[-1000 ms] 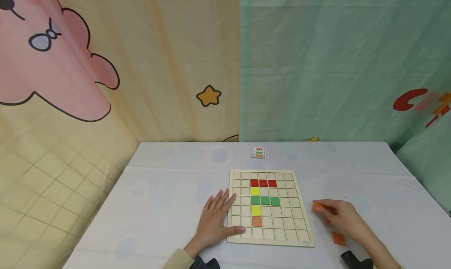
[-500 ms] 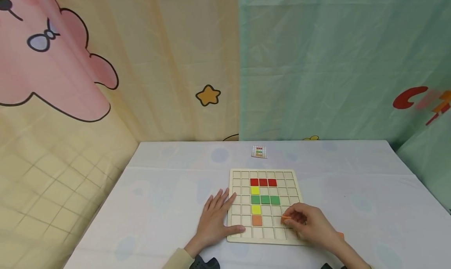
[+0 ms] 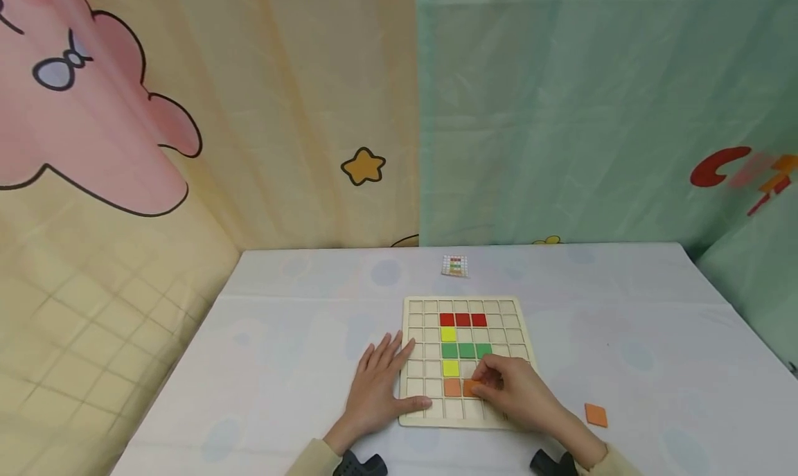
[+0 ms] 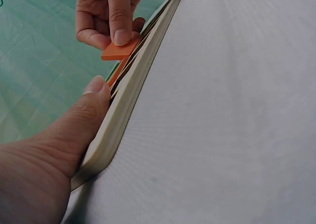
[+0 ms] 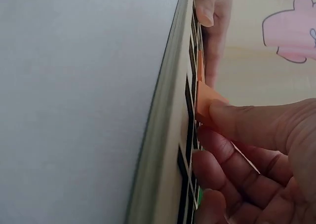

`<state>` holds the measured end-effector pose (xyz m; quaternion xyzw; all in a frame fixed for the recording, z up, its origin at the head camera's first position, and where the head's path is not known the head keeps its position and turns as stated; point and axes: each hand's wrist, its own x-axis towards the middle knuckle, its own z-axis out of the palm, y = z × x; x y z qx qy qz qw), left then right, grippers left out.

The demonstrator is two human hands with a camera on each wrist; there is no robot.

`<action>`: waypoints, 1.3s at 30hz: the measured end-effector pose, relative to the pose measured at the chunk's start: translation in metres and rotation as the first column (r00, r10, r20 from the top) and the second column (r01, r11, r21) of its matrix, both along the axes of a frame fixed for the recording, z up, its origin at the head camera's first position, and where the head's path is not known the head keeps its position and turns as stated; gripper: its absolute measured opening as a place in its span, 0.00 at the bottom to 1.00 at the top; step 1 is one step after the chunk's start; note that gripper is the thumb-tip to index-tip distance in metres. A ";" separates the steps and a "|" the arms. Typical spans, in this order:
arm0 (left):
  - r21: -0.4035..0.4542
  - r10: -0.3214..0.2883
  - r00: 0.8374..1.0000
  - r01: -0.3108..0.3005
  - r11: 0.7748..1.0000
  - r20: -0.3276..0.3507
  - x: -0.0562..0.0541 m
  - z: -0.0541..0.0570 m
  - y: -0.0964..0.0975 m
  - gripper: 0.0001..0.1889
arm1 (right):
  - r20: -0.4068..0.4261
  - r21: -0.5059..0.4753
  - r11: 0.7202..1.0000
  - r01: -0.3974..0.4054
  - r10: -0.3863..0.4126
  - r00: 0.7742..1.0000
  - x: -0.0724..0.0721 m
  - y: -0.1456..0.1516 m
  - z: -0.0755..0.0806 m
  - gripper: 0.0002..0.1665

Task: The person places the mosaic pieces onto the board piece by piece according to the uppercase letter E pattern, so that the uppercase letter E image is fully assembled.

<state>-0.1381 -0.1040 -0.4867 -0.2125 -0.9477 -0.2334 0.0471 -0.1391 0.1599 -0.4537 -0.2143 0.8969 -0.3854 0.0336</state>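
A pale gridded board (image 3: 508,336) lies on the table, with red tiles (image 3: 463,320), yellow tiles (image 3: 448,334), green tiles (image 3: 467,350) and one orange tile (image 3: 451,387) set in its squares. Between thumb and fingers, my right hand (image 3: 520,391) pinches another orange tile (image 3: 472,388) over the square just right of the set orange one. The right wrist view shows this held tile (image 5: 207,100) tilted against the grid. My left hand (image 3: 377,386) rests along the board's left edge, fingers spread and straight, its thumb (image 4: 81,113) over the front left corner.
One loose orange tile (image 3: 596,415) lies on the white-covered table (image 3: 280,365) right of the board. Behind the board is a small card (image 3: 455,266) printed with a coloured grid pattern. Patterned curtains (image 3: 548,116) rise beyond the table's back edge.
My right hand has carried the orange tile leftward from the table at the right to the board's lower rows. The left hand has stayed on the board's edge.
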 end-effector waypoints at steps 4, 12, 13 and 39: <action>0.006 0.002 1.000 -0.002 1.000 -0.004 0.000 0.001 -0.001 0.51 | -0.034 0.058 0.998 0.034 -0.033 0.999 0.001 -0.003 0.000 0.10; 0.006 0.000 1.000 0.000 1.000 -0.022 0.000 0.000 -0.002 0.50 | -0.178 0.166 0.985 0.046 -0.016 0.984 0.005 -0.004 0.002 0.06; 0.009 0.001 1.000 -0.001 1.000 -0.022 0.000 0.001 -0.001 0.50 | -0.189 0.166 0.985 0.041 -0.009 0.982 0.005 -0.004 0.002 0.06; -0.011 0.010 1.000 -0.009 1.000 0.023 0.000 -0.001 -0.001 0.51 | -0.142 0.169 0.976 -0.134 0.159 0.977 0.022 0.071 0.015 0.14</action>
